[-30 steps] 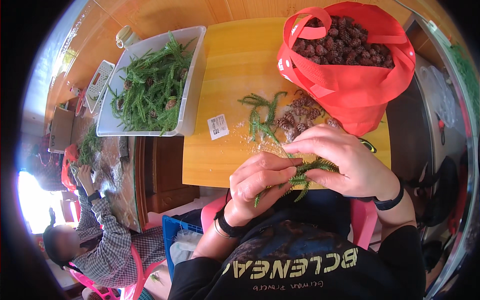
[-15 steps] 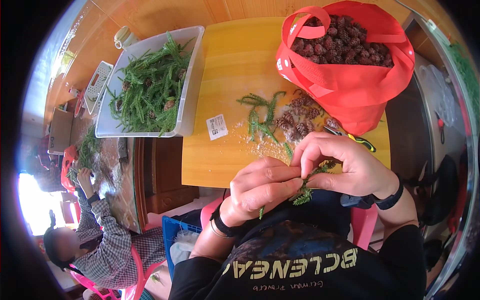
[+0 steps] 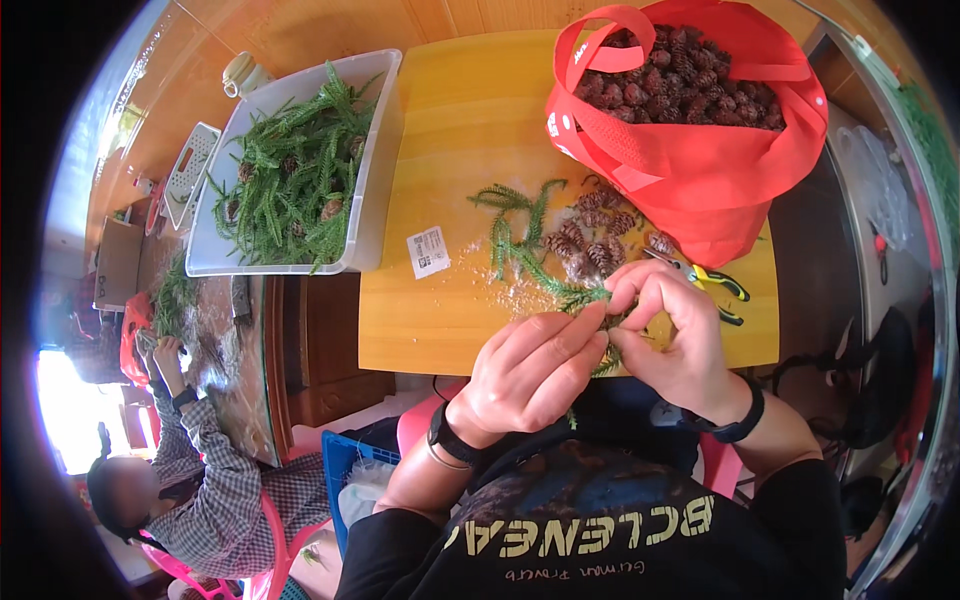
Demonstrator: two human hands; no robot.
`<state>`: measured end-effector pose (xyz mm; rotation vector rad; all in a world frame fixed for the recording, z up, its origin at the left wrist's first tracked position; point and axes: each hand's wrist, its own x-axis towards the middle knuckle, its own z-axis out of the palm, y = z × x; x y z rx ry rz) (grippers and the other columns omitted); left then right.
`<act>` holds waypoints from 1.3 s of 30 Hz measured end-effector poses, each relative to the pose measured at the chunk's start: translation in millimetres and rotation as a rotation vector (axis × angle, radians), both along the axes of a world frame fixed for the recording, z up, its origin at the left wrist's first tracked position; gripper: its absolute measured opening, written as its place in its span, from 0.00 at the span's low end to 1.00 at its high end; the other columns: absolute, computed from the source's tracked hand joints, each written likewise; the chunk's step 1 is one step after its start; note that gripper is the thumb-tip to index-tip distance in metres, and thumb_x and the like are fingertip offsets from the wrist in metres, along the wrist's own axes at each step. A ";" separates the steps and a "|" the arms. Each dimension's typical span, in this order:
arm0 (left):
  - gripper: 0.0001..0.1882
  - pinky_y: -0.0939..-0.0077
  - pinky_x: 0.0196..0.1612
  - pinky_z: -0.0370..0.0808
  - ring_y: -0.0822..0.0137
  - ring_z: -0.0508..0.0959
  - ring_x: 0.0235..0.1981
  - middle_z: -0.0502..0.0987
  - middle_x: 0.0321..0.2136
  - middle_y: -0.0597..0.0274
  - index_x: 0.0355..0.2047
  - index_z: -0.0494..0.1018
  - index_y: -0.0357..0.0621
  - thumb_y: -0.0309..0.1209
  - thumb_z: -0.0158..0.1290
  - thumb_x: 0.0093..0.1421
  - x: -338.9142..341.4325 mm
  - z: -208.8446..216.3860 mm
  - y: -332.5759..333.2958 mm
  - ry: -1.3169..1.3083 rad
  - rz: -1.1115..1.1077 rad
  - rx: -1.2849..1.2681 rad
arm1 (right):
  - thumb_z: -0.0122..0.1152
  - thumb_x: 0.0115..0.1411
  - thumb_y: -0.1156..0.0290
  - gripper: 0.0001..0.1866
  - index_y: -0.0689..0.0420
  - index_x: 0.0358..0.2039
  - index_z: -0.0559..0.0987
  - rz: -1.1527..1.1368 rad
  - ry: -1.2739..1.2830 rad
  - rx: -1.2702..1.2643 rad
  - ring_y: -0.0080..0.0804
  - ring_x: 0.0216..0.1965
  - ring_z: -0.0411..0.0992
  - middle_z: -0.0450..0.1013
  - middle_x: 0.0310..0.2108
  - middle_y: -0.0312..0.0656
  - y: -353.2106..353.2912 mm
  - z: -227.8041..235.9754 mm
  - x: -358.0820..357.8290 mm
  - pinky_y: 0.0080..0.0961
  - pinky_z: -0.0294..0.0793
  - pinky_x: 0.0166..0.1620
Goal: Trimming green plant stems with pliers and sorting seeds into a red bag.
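Note:
Over the near edge of the table, my left hand (image 3: 535,372) and my right hand (image 3: 682,345) meet, thumbs and fingertips pinched on a green artificial pine sprig (image 3: 582,298). Needles stick out above and below the fingers; the part between the fingertips is hidden. Just beyond lie loose green sprigs (image 3: 503,198) and a small heap of brown pine cones (image 3: 598,255) with white flakes around them. Pliers (image 3: 722,284) with yellow and black handles rest right of the heap, past my right hand.
A clear plastic bin (image 3: 372,225) of green sprigs with cones stands at the table's left. A red bag (image 3: 735,185) full of pine cones stands at the far right. A white label (image 3: 428,252) lies between. Another person (image 3: 225,485) works at a table on the left.
Both hands have moved a little away from my body, further over the table, with the sprig. My right hand has turned, and more of the pliers shows.

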<state>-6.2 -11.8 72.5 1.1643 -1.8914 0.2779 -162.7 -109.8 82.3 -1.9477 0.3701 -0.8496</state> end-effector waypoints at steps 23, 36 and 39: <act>0.15 0.70 0.32 0.75 0.56 0.77 0.29 0.77 0.34 0.48 0.30 0.74 0.33 0.17 0.60 0.39 0.2 -1.7 -2.6 0.244 -0.107 0.149 | 0.67 0.34 0.82 0.14 0.58 0.25 0.76 -0.037 -0.020 -0.564 0.36 0.30 0.74 0.74 0.26 0.39 -9.8 9.0 -11.7 0.29 0.71 0.32; 0.14 0.71 0.32 0.75 0.59 0.79 0.30 0.78 0.28 0.51 0.28 0.70 0.40 0.20 0.64 0.44 8.8 -21.1 -6.8 0.727 -0.309 0.361 | 0.68 0.40 0.74 0.20 0.58 0.34 0.71 -0.146 0.715 -0.291 0.46 0.44 0.67 0.68 0.39 0.44 -54.2 3.2 -80.9 0.32 0.67 0.48; 0.14 0.67 0.33 0.75 0.56 0.79 0.30 0.78 0.26 0.52 0.27 0.70 0.41 0.22 0.65 0.44 7.9 -20.5 -6.8 0.990 -0.479 0.435 | 0.69 0.38 0.76 0.23 0.56 0.35 0.68 -0.089 0.941 -0.349 0.45 0.47 0.64 0.64 0.42 0.43 -61.0 -23.9 -102.7 0.33 0.66 0.48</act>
